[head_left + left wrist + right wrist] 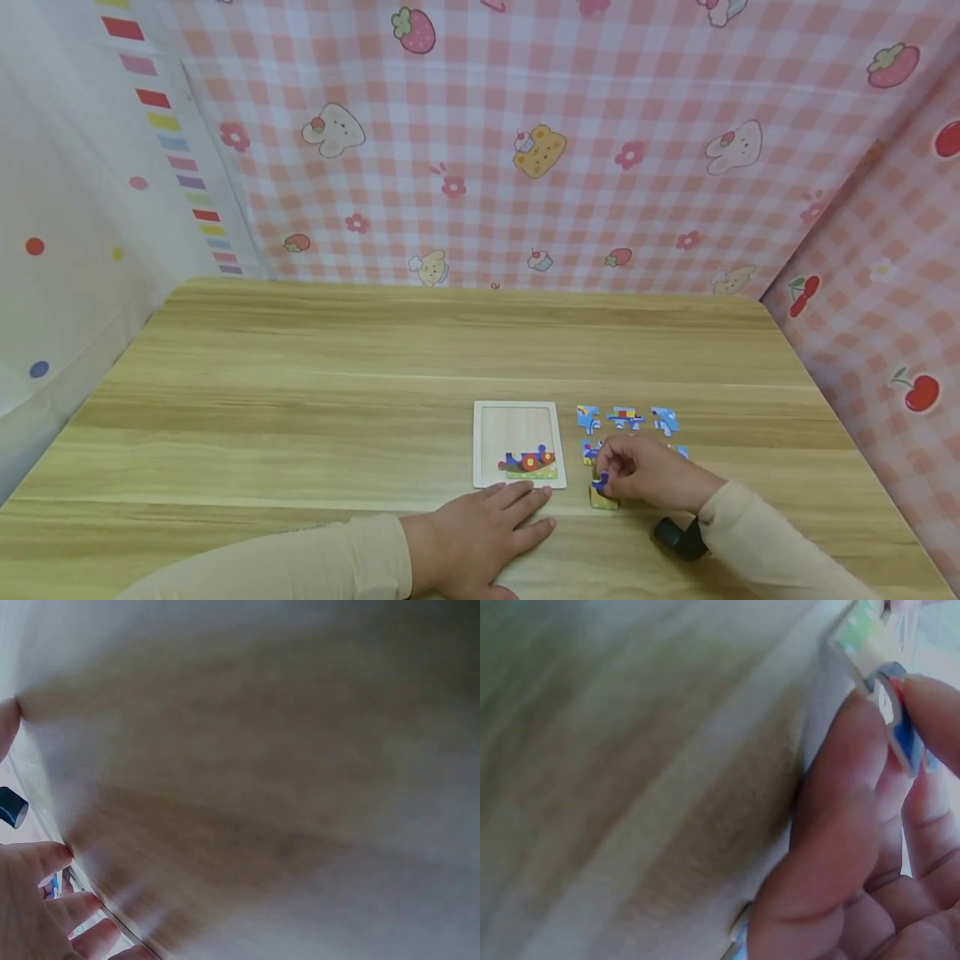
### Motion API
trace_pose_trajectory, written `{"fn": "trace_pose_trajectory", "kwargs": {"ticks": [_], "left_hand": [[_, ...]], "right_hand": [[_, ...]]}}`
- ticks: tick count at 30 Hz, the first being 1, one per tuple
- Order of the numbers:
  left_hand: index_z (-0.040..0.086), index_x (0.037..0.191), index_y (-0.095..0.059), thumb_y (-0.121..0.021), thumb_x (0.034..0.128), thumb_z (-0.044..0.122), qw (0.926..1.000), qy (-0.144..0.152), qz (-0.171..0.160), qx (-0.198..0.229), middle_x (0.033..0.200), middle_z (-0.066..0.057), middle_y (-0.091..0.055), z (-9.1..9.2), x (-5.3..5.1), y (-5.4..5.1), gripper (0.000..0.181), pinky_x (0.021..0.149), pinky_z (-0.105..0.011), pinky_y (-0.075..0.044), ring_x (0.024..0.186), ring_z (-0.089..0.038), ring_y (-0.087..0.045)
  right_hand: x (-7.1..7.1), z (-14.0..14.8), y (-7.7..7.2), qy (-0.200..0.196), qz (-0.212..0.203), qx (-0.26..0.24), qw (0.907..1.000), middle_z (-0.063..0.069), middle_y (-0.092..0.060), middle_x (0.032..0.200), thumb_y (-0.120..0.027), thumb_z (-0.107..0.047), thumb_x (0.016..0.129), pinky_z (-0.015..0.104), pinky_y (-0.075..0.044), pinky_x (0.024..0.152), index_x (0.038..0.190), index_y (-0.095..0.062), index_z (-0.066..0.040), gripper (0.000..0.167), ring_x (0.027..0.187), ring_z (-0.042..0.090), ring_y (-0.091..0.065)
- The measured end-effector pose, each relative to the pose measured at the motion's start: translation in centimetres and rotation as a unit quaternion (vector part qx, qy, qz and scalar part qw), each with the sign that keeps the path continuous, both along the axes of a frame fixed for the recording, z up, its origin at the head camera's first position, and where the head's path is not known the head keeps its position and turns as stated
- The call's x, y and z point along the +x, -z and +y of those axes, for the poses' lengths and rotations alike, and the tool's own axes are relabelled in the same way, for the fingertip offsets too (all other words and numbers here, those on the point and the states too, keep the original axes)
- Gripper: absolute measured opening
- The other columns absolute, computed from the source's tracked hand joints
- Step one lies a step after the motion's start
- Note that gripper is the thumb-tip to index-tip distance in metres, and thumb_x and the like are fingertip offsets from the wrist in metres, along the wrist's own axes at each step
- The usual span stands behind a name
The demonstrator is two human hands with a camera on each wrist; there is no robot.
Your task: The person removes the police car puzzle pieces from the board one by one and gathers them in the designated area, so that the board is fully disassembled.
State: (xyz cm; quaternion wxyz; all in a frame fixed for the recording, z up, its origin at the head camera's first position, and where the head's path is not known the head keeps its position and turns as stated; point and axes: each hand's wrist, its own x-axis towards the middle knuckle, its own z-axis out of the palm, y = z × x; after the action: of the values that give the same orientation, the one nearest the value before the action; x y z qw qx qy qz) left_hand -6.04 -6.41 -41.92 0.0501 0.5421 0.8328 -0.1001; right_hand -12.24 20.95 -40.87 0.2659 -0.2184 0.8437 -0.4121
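Observation:
My right hand pinches a jigsaw puzzle piece between thumb and fingers, just right of a shallow wooden puzzle tray. In the right wrist view this piece stands tilted, with green, red and blue on it; fingers cover part of it. Joined-looking pieces with red wheels and green ground lie in the tray's lower right, one tab jutting left. My left hand lies palm down on the table, fingers spread, fingertips at the tray's near edge. The left wrist view shows its fingers resting there.
Loose puzzle pieces lie right of the tray: a blue one, a colourful one and a blue corner, with others partly behind my right hand. A black object sits by the right wrist. A checked curtain borders the wooden table.

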Motion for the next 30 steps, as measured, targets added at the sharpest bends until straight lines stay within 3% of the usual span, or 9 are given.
{"fn": "trace_pose_trajectory", "kwargs": {"ticks": [9, 15, 30], "left_hand": [[0.021, 0.151, -0.033, -0.040, 0.0903, 0.069, 1.0000, -0.002, -0.004, -0.002, 0.156, -0.007, -0.028, 0.0, 0.0, 0.1, 0.078, 0.110, -0.029, -0.031, 0.140, -0.022, -0.030], [0.021, 0.150, -0.035, -0.041, 0.0896, 0.069, 0.9998, -0.001, 0.016, 0.008, 0.155, -0.008, -0.030, -0.1, 0.1, 0.1, 0.078, 0.109, -0.029, -0.033, 0.139, -0.022, -0.032], [0.021, 0.151, -0.034, -0.042, 0.0893, 0.069, 0.9998, -0.006, 0.014, 0.009, 0.155, -0.007, -0.030, -0.1, 0.2, 0.1, 0.078, 0.109, -0.030, -0.033, 0.140, -0.022, -0.031]], "right_hand": [[0.3, -0.4, 0.1, 0.011, 0.035, 0.029, 0.9989, -0.001, -0.053, 0.078, -0.076, -0.004, 0.077, 0.024, -0.044, 0.064, 0.086, -0.057, -0.008, 0.021, 0.072, 0.010, -0.050], [0.8, -0.9, 0.1, 0.049, 0.028, 0.060, 0.9966, 0.000, -0.053, 0.079, -0.078, -0.002, 0.075, 0.027, -0.043, 0.065, 0.086, -0.058, -0.009, 0.025, 0.076, 0.017, -0.050], [1.2, -1.6, -0.5, 0.061, 0.040, 0.098, 0.9924, 0.001, -0.054, 0.078, -0.080, -0.001, 0.072, 0.030, -0.043, 0.066, 0.090, -0.060, -0.008, 0.027, 0.074, 0.017, -0.050]]}}
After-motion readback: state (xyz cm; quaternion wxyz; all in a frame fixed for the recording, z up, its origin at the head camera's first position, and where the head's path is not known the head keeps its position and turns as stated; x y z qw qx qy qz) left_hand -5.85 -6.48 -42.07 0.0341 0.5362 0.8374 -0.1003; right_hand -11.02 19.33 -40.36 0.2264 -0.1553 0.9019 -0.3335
